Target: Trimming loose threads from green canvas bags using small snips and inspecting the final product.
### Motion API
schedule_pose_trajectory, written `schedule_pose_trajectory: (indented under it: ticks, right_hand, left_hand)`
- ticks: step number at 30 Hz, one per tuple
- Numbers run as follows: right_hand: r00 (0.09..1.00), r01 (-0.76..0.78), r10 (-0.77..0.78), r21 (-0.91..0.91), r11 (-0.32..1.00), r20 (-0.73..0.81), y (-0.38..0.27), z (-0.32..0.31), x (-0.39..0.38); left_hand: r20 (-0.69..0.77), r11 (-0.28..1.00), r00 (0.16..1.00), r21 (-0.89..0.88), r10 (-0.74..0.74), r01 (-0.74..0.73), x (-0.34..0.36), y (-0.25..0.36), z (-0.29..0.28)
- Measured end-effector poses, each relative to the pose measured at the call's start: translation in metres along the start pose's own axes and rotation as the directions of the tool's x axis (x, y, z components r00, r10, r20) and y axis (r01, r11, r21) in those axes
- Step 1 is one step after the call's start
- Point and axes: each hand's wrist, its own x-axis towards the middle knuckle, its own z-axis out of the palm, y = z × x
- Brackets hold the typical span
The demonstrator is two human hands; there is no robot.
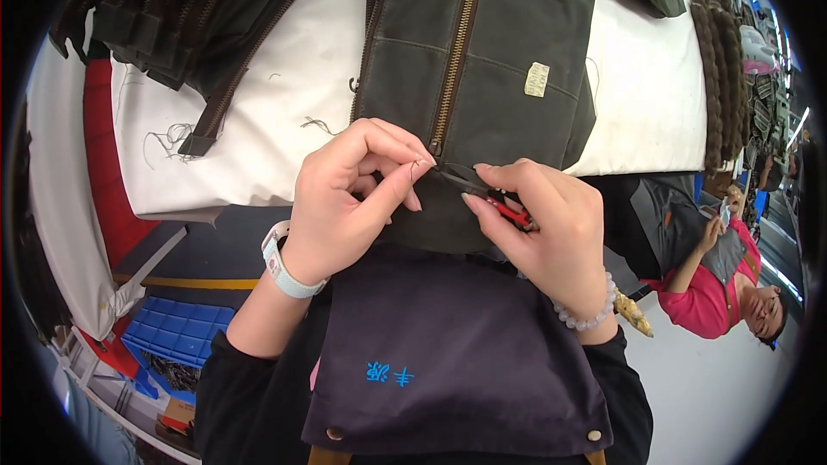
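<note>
A dark olive jacket (405, 9) lies over the white table, its brass zipper (452, 60) running down toward me. At the zipper's lower end my left hand (357, 194) pinches a thin dark thread (419, 164) between thumb and forefinger. My right hand (543, 215) grips small red-handled thread snips (508, 208), partly hidden by the fingers. The snips' dark blades point left and reach close to the left fingertips. I cannot tell whether the blades touch the thread. A pale paper label (536, 79) sits on the jacket, right of the zipper.
Loose threads (170, 142) lie on the white table (233, 142) near another dark garment piece with a zipper (215, 108). A blue crate (177, 331) stands low at the left. At the right are a person in pink (706, 293) and a rack of dark garments (719, 77).
</note>
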Motion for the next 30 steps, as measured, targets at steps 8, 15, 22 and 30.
schedule_pose_trajectory:
  ticks: [8,15,22,30]
  right_hand:
    - [0.994,0.106,-0.103,-0.091,0.99,0.04,0.003,0.004,0.001]
    - [0.995,0.065,-0.056,-0.112,0.992,0.08,-0.003,-0.001,0.005]
    - [0.987,-0.059,0.053,0.036,0.998,0.155,0.003,-0.008,0.007]
    - [0.972,-0.232,0.225,0.443,0.866,0.069,0.0,0.006,0.01]
  left_hand:
    - [0.007,1.0,1.0,-0.007,0.029,-0.029,-0.002,-0.005,0.0]
    - [0.009,0.988,0.993,0.096,0.12,-0.12,-0.001,-0.013,0.002]
    - [-0.332,0.988,0.932,-0.014,0.143,-0.157,-0.009,0.003,-0.008]
    - [-0.179,0.897,0.954,0.336,-0.24,0.289,-0.023,0.024,-0.032]
